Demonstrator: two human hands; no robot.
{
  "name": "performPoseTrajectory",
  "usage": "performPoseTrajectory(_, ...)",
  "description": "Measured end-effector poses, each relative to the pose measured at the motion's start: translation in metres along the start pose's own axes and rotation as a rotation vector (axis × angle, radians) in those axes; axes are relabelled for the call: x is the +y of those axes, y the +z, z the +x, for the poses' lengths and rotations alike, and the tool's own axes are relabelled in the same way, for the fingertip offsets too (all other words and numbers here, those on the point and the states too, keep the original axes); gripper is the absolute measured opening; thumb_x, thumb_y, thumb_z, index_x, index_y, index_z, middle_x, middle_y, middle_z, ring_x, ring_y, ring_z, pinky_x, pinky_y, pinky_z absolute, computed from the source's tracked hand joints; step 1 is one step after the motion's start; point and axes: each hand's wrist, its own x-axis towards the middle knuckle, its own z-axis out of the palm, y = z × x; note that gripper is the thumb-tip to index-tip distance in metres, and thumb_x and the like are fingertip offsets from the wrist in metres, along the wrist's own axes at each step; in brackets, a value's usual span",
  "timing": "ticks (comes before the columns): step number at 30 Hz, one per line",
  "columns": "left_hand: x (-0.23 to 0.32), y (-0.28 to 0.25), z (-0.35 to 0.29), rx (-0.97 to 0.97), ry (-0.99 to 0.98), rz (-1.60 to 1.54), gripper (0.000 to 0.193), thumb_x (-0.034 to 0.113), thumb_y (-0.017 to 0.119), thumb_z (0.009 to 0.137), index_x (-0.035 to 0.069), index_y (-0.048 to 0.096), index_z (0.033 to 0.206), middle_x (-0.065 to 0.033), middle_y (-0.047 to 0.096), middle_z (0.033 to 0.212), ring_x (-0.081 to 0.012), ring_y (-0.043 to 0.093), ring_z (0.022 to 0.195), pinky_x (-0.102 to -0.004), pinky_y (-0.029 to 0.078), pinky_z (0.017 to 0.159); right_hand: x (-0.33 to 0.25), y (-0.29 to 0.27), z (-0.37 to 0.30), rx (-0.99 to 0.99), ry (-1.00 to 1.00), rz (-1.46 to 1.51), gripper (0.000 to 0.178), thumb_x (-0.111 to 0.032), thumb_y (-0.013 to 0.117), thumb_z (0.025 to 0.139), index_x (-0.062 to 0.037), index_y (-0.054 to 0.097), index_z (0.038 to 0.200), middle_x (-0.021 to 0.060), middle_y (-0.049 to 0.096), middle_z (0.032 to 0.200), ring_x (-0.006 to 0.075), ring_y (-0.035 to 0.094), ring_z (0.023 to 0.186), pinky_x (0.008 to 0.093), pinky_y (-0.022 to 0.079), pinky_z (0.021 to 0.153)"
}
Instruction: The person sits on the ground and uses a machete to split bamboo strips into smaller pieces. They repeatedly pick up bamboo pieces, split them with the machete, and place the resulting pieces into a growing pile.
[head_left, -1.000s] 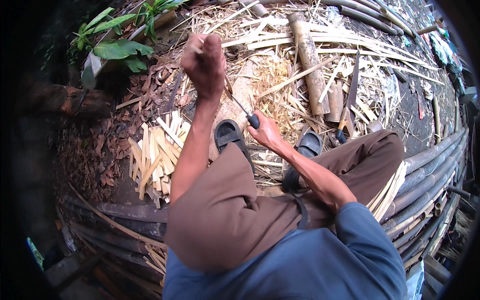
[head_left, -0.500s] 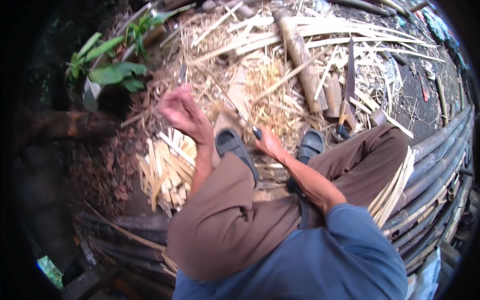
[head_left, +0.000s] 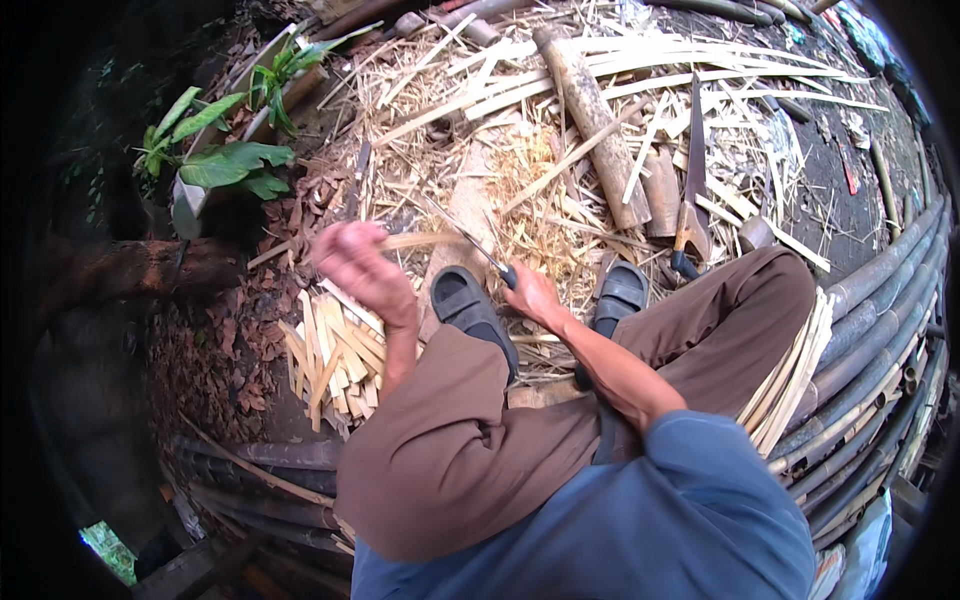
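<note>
My left hand [head_left: 362,268], somewhat smeared by motion, is closed around one end of a short pale bamboo strip [head_left: 428,240]. The strip points right, toward the knife. My right hand [head_left: 533,296] grips the dark handle of a long, narrow knife [head_left: 484,248], its blade slanting up and left, its edge near the strip's free end. Whether blade and strip touch, I cannot tell. Under the blade lies a flat board [head_left: 468,205] amid shavings. Below my left hand is a pile of short pale strips [head_left: 345,350].
A handsaw [head_left: 697,160] and a thick log [head_left: 595,130] lie to the far right, near long pale strips [head_left: 660,62]. Stacked bamboo poles [head_left: 885,290] line the right side. Green plants [head_left: 222,165] grow at the left. My sandalled feet flank the work spot.
My left hand has turned and moved slightly down, and the strip in it now shows plainly. The knife and my right hand have shifted a little to the left.
</note>
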Motion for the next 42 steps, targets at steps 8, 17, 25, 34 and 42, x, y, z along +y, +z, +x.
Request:
performPoseTrajectory(8, -0.037, -0.015, -0.007, 0.185, -0.228, -0.187, 0.021, 0.027, 0.041, 0.109, 0.007, 0.041, 0.116, 0.0007, 0.036, 0.070, -0.0083, 0.031, 0.057, -0.0236, 0.033, 0.053, 0.006, 0.002, 0.017, -0.030, 0.005, 0.091, 0.038, -0.038, 0.063, 0.089, -0.0009, 0.061, 0.092, 0.0208, 0.063, 0.072, 0.0357, 0.063, 0.067, 0.0456, 0.050, 0.063)
performPoseTrajectory(17, -0.037, -0.014, -0.016, 0.244, -0.161, -0.173, 0.022, 0.027, 0.046, 0.107, 0.006, 0.040, 0.111, 0.0005, 0.033, 0.065, -0.0084, 0.029, 0.053, -0.0245, 0.029, 0.049, -0.010, -0.027, -0.005, -0.188, 0.083, 0.086, 0.052, -0.049, 0.051, 0.099, -0.0011, 0.059, 0.117, 0.0293, 0.067, 0.080, 0.0440, 0.068, 0.077, 0.0521, 0.051, 0.070)
performPoseTrajectory(25, -0.032, -0.001, -0.015, 0.253, -0.197, -0.077, 0.019, 0.025, 0.040, 0.109, 0.006, 0.041, 0.114, -0.0001, 0.036, 0.067, -0.0085, 0.031, 0.054, -0.0238, 0.032, 0.050, -0.004, -0.028, -0.005, -0.128, -0.011, -0.014, 0.052, -0.047, 0.053, 0.098, 0.0029, 0.061, 0.109, 0.0293, 0.065, 0.075, 0.0449, 0.066, 0.073, 0.0513, 0.052, 0.069)
performPoseTrajectory(34, -0.031, -0.011, -0.018, 0.285, -0.193, -0.012, 0.019, 0.024, 0.041, 0.108, 0.006, 0.043, 0.114, -0.0003, 0.039, 0.069, -0.0081, 0.032, 0.057, -0.0229, 0.033, 0.051, -0.023, -0.019, -0.029, -0.241, 0.044, 0.066, 0.045, -0.047, 0.054, 0.098, -0.0049, 0.066, 0.109, 0.0251, 0.067, 0.081, 0.0408, 0.068, 0.079, 0.0476, 0.052, 0.069)
performPoseTrajectory(42, -0.027, -0.013, -0.020, 0.292, -0.232, 0.007, 0.019, 0.025, 0.037, 0.109, 0.007, 0.041, 0.115, 0.0002, 0.036, 0.069, -0.0092, 0.030, 0.058, -0.0248, 0.030, 0.052, 0.007, -0.027, -0.055, -0.217, -0.014, 0.098, 0.043, -0.043, 0.053, 0.100, -0.0032, 0.065, 0.111, 0.0297, 0.067, 0.083, 0.0490, 0.065, 0.081, 0.0510, 0.051, 0.072)
